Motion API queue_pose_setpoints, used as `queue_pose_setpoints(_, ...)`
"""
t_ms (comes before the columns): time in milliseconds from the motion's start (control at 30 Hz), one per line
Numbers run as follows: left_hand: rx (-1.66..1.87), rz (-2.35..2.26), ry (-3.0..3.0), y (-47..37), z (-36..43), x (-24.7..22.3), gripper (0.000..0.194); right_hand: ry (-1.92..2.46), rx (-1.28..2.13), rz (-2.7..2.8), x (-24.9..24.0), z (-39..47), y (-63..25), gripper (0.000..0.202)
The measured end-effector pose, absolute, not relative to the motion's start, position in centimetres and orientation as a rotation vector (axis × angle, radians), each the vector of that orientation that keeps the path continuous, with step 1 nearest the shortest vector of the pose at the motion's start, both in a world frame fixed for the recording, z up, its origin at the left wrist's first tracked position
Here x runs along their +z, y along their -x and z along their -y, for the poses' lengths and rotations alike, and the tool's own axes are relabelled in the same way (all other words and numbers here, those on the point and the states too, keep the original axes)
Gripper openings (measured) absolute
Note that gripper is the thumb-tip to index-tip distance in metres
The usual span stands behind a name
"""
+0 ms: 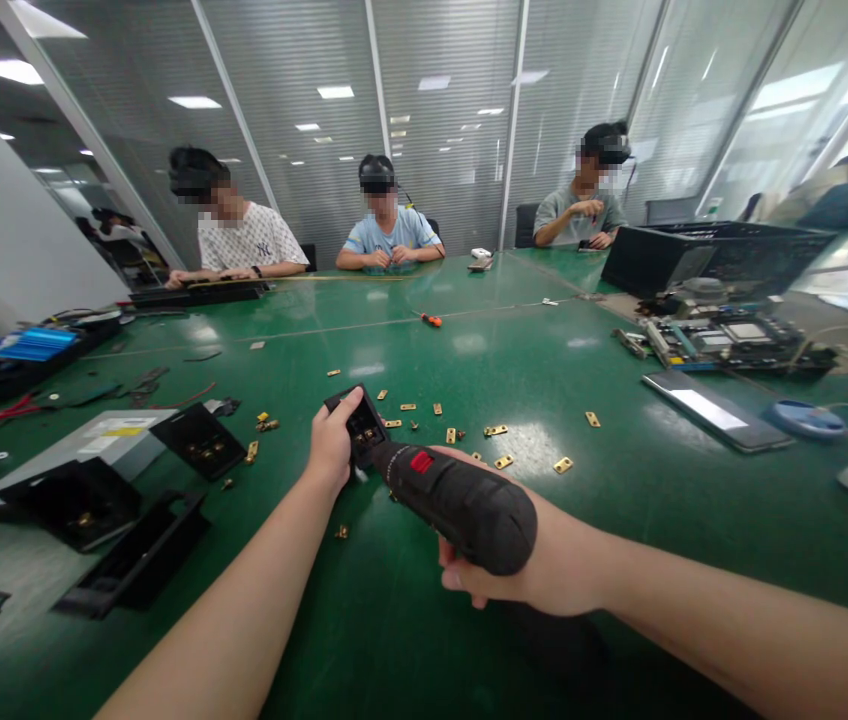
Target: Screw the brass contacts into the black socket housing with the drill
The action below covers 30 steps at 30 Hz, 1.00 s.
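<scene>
My left hand [330,445] is closed on a small black plastic housing [365,425], tilted up, with brass terminals inside. In my right hand [536,565] is a black cordless drill [461,500] with a red switch on top. Its nose points left into the housing; the bit's tip is hidden, so I cannot tell whether it touches a screw. Around the housing lie several small brass plates [503,462] and loose screws. To the left stand a similar black housing [203,440] and another black housing [71,500], both with brass parts.
A silver metal box [105,440] and a black tray-like part [139,555] lie left. An orange screwdriver [431,320] rests mid-table. At right are a circuit board [731,335], a phone [716,410] and a blue round object [806,419]. Several people sit across the green table [304,340].
</scene>
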<state>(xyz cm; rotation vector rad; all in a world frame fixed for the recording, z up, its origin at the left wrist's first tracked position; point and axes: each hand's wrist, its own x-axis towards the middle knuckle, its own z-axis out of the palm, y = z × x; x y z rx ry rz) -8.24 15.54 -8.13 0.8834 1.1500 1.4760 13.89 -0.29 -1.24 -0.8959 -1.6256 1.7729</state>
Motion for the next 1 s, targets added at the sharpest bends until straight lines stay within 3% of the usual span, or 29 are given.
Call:
queue_pose_setpoints(133, 1.476, -1.142, -0.870, 8.3, -15.6, -8.2, 0.039, 0.865, 1.773, 1.631, -1.6, 0.3, -14.1, 0.099)
queue_pose_setpoints(300, 1.480, -1.150, -0.862, 8.2, -15.5, -8.0, 0.039, 0.923, 1.771, 1.696, -1.6, -0.2, -14.3, 0.071)
queue_pose_setpoints(567, 1.499, -1.113, -0.880, 8.1, -15.5, -8.1, 0.038, 0.966, 1.941, 1.603, -2.5, -0.5, -14.4, 0.048)
queue_pose_setpoints(1000, 1.508, -1.122, -0.861, 8.0, -15.7, -8.1, 0.038, 0.926, 1.835, 1.714, -2.8, -0.5, -14.7, 0.042)
